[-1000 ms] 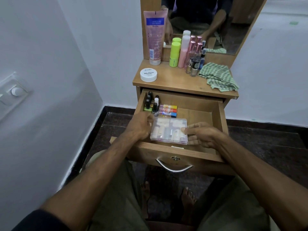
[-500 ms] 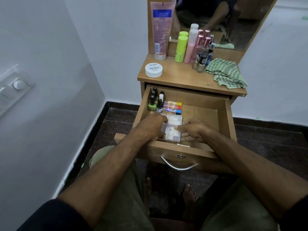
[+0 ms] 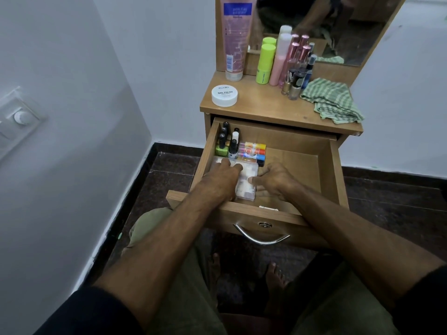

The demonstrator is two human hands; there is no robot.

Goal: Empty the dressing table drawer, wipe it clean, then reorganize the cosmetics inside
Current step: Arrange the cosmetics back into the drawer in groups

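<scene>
White wall and a switch plate (image 3: 20, 117) fill the far left of my view; nothing else there. Moving right, a white nail polish jar (image 3: 224, 95) sits on the left part of the wooden desk (image 3: 266, 105), with a tall pink tube (image 3: 235, 37) upright behind it against the mirror frame. Below, the drawer (image 3: 335, 165) is pulled out. In its back left corner I see dark-capped nail polish bottles (image 3: 227, 145) standing upright, one with a green base, and just beside them a row of coloured sticks (image 3: 252, 152) lying flat. In front of these, along the drawer's left side, lies a clear plastic box (image 3: 246, 183) with pale contents I cannot make out. Left hand (image 3: 221, 180) lies on top of the box, fingers fairly straight and pressing down, fingertips near the bottles. Right hand (image 3: 274, 181) is at the box's right edge, fingers curled against its side, thumb touching the long edge; I read it as gripping the box. Right half of the drawer floor shows bare wood. Up on the desk, centre to right: a lime-green bottle (image 3: 265, 64), a pink bottle (image 3: 278, 61), a cluster of small perfume and polish bottles (image 3: 296, 71), then a crumpled green checked cloth (image 3: 331, 100) at the right edge.
</scene>
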